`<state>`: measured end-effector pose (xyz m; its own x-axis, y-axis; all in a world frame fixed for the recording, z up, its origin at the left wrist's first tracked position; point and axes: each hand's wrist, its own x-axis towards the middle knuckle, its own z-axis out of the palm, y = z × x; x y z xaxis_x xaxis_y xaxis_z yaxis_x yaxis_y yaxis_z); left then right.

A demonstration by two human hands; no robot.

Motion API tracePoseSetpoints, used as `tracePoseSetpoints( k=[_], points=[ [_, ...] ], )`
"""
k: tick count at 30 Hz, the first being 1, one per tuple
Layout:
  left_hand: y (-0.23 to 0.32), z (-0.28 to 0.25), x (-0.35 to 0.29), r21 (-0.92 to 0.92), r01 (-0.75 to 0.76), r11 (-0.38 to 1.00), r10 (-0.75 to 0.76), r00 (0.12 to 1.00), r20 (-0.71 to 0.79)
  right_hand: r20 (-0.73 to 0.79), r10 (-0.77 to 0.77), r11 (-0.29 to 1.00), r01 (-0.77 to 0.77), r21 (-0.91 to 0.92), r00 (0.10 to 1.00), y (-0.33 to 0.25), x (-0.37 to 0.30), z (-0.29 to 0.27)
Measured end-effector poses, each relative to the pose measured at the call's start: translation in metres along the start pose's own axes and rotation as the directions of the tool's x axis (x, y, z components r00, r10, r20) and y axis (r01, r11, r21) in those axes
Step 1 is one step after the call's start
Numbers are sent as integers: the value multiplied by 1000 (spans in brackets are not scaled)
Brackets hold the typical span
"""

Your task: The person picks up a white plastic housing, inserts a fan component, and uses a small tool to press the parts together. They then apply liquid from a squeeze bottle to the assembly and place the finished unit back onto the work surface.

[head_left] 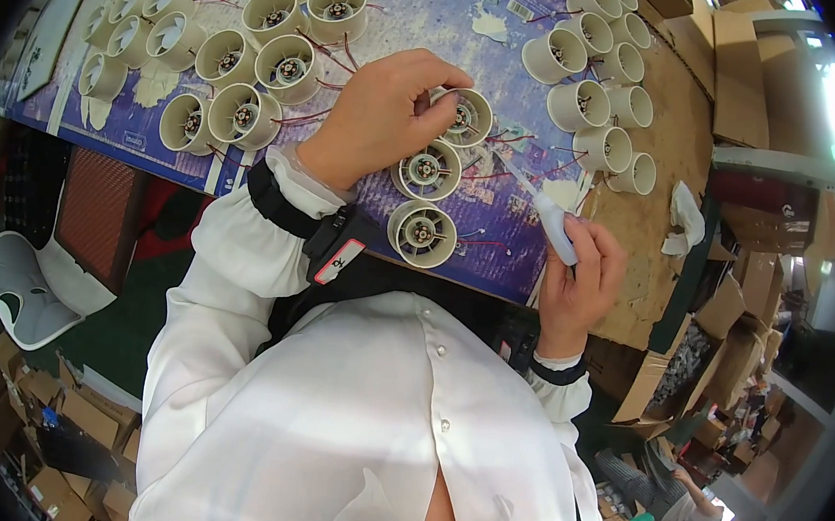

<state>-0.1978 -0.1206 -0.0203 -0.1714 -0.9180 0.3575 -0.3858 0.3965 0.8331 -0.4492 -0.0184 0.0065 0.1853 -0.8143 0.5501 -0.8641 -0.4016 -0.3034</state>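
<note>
My left hand [386,117] is closed in a pinch, thumb and forefinger meeting over the near-left rim of a cream plastic fan housing [473,123]. Whatever lies between those fingertips is too small to make out. Two more fan housings, a middle one [426,169] and a near one [422,233], stand in line toward me, with round hubs and thin red wires. In my right hand [585,277] is a white squeeze bottle [553,228], gripped round its body. Its thin nozzle points up and left, toward the wires beside the far housing.
Many similar housings stand in groups at the left [242,115] and right [604,148] of the purple-covered table [497,268]. A crumpled white cloth [684,220] lies near the right edge. Cardboard boxes [662,385] and a white chair [27,293] flank the table; another person [661,495] sits farther off.
</note>
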Motion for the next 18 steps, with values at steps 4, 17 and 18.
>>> tracePoseSetpoints(
  k=[4,17,18],
  points=[
    [-2,1,0,0,-6,1000,6,1000,-1,9,5,1000,-5,0,1000,1,0,0],
    [1,-2,1,-15,49,999,-49,998,-37,-54,198,971,-188,145,979,15,-20,-6],
    [3,-3,0,-34,75,997,-77,995,-56,-69,217,964,-202,170,974,14,-22,-6]
  ],
)
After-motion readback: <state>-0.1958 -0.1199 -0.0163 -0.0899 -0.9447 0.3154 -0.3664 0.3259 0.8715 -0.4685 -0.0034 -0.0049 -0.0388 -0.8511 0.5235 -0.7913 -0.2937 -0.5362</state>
